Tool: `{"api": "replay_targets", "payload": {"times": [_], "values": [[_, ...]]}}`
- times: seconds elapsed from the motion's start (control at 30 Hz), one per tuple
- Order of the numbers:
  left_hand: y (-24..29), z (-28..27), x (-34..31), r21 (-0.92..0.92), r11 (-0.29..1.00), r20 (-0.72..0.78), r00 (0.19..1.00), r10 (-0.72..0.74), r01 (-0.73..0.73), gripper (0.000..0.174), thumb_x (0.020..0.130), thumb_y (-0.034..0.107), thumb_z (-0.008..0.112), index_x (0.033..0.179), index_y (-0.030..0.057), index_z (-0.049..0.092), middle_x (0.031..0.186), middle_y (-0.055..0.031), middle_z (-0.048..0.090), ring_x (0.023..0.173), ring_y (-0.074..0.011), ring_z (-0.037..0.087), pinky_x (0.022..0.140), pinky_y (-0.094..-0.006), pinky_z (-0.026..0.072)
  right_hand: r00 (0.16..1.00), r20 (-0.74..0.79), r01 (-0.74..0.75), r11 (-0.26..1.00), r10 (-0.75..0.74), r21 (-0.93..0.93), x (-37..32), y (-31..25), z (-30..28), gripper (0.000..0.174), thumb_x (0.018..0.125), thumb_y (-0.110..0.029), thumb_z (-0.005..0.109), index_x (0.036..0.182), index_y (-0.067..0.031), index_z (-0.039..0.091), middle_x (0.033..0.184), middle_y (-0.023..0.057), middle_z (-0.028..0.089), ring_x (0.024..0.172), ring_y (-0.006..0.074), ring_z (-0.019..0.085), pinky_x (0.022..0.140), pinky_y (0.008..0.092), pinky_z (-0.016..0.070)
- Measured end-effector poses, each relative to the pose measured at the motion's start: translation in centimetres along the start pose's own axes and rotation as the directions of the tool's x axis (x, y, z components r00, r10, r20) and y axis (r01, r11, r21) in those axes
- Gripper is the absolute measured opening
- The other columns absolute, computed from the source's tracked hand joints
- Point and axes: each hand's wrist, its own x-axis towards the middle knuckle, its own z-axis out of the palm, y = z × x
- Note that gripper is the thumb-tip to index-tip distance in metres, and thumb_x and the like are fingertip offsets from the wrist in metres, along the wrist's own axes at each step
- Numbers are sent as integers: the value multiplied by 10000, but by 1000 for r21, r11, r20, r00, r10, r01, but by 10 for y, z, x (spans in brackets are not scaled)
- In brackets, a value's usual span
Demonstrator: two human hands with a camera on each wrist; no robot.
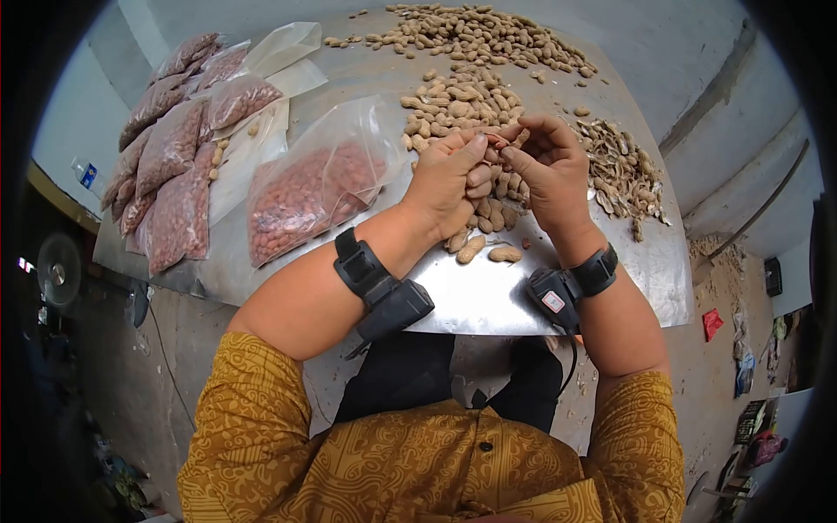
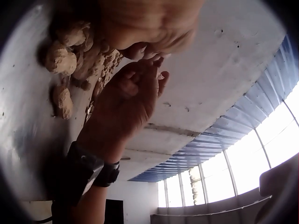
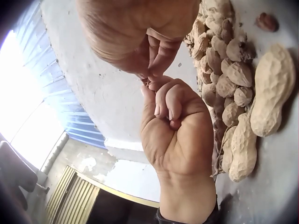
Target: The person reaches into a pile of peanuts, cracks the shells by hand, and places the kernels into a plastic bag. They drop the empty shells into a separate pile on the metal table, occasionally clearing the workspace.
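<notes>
Both hands meet above the metal table [image 1: 471, 305] and pinch one peanut pod [image 1: 498, 139] between their fingertips. My left hand [image 1: 482, 146] has its fingers curled into the palm, thumb and forefinger on the pod; in the right wrist view the left hand [image 3: 153, 85] looks like a closed fist. My right hand [image 1: 513, 146] grips the pod from the other side with bent fingers, and the right hand [image 2: 156, 70] shows the same way in the left wrist view. Unshelled peanuts [image 1: 488, 213] lie right under the hands.
A heap of unshelled peanuts [image 1: 475, 35] lies at the table's far side. Empty shells [image 1: 623, 170] are piled to the right. An open plastic bag of red kernels [image 1: 309, 192] sits left of the hands, with several filled bags [image 1: 170, 166] beyond it.
</notes>
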Motion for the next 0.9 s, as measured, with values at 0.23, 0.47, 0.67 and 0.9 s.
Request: {"api": "replay_targets", "payload": {"times": [0.23,0.47,0.67,0.9], "values": [[0,-11,6,-217,960,18,984,-178,178,198,945,189,440,826,57,529,709,-7,501,481,-46,379,403,-180,269,920,181,391,827,-347,-404,3,4,-5,316,742,78,635,1025,-55,597,821,34,616,752,105,595,706,238,499],[1,-11,6,-239,947,24,976,-217,216,213,944,215,441,899,35,546,712,-13,501,478,-47,371,409,-179,280,894,180,441,739,-409,-509,5,-3,-7,319,736,61,646,1027,-64,608,802,43,627,732,123,609,677,241,501],[4,-8,2,-109,976,25,982,-186,188,245,949,219,459,1048,10,540,759,-29,510,489,-38,366,422,-162,291,886,-10,246,488,-463,-837,27,-11,-57,325,754,-21,635,1068,-107,630,950,71,653,825,200,630,730,295,507],[21,13,-1,187,963,-1,980,-198,195,210,948,226,481,935,22,528,742,-14,494,478,-33,346,412,-164,260,915,-59,-51,31,-398,-998,34,-4,-103,388,701,-195,656,1086,-151,643,1181,97,565,1098,317,483,940,400,402]]}}
